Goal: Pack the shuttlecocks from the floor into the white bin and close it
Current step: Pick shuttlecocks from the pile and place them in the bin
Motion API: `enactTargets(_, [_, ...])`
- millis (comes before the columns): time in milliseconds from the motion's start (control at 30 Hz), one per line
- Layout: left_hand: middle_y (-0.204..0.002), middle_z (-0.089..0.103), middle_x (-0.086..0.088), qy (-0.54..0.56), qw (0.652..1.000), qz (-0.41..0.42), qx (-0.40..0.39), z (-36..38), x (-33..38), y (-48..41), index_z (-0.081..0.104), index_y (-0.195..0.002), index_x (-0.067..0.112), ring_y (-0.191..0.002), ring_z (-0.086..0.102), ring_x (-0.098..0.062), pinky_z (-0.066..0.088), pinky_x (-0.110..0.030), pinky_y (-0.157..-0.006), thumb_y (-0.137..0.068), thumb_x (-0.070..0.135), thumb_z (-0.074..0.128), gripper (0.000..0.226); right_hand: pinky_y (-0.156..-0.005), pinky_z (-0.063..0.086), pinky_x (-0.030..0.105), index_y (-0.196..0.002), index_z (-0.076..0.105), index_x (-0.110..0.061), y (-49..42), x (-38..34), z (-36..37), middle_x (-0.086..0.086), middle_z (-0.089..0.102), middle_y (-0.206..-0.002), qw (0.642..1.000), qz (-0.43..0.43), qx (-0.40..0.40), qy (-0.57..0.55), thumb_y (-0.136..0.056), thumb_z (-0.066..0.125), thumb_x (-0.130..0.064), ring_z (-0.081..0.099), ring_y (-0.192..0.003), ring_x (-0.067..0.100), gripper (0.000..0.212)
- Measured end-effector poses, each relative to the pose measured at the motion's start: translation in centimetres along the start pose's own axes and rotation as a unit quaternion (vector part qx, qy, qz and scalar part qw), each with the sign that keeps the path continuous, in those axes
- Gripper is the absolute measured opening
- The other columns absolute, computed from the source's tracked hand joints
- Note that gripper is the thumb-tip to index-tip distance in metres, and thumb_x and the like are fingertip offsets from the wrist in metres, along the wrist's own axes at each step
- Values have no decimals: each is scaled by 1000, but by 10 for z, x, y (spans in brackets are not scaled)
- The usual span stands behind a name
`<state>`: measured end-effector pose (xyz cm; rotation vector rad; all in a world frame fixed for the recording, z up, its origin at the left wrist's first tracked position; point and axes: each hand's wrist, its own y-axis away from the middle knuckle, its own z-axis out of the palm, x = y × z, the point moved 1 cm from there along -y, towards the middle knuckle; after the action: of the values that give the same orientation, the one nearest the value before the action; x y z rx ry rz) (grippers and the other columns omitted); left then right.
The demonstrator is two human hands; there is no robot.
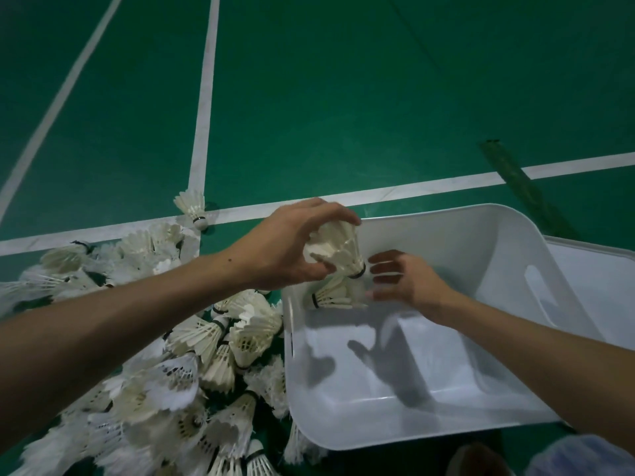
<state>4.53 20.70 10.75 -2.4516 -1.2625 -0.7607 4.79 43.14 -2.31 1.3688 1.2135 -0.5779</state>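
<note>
The left forearm (113,324) comes in from 8 o'clock and the right forearm (536,365) from 4 o'clock, both bare. The left hand (292,245) grasps a shuttlecock (335,249) by its feathers, cork toward 5 o'clock, over the 10 o'clock corner of the bin (378,424). The right hand (405,283) is released, fingers spread and blurred, inside the bin. Just at its 9 o'clock a second shuttlecock (335,295) lies in that corner; whether the fingertips touch it cannot be told.

The bin is white, open and tilted on the green floor (343,97). A pile (192,372) of shuttlecocks lies on the floor against the bin's 9 o'clock side. At the pile's 12 o'clock one lone shuttlecock (192,207) rests on a white line (412,188). A white lid (601,286) lies at the bin's 3 o'clock.
</note>
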Motion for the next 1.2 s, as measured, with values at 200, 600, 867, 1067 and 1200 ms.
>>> enactTargets(200, [-122,57,1,-69,993,-33,-85,24,11,-12,42,-130,27,-94,49,-11,42,-21,-78,-72,29,80,70,-86,57,37,-116,58,-13,30,-23,-21,15,65,-110,993,-56,-50,-92,-59,79,12,66,-100,26,65])
enactTargets(600, [-133,53,-5,16,989,-71,-130,62,15,-38,34,-118,21,-94,61,-16,53,-29,-76,-63,30,87,76,-79,57,29,-122,51,-34,41,-38,-21,2,61,-106,991,-105,-35,79,-59,91,-16,64,-87,19,78])
enactTargets(867, [-133,51,-6,-35,950,-228,-209,75,-8,-36,37,-137,18,-107,55,-23,47,-28,-84,-75,25,79,75,-76,54,27,-121,59,-27,28,-3,-57,-4,57,-104,986,-29,29,160,-71,80,-7,58,-82,9,58])
enactTargets(1067, [-128,50,-11,20,914,-343,-216,96,-8,-40,41,-136,11,-98,57,-25,58,-35,-77,-81,17,72,64,-81,57,34,-113,60,-27,9,25,-44,4,61,-105,987,20,22,156,-65,83,-9,64,-88,22,56])
enactTargets(1200, [-119,56,-11,-27,914,-331,-234,108,-9,-41,49,-126,9,-93,52,-23,46,-28,-72,-82,16,68,49,-84,57,38,-114,59,-26,-1,29,-34,6,63,-104,986,27,-1,162,-64,84,-8,65,-89,20,58])
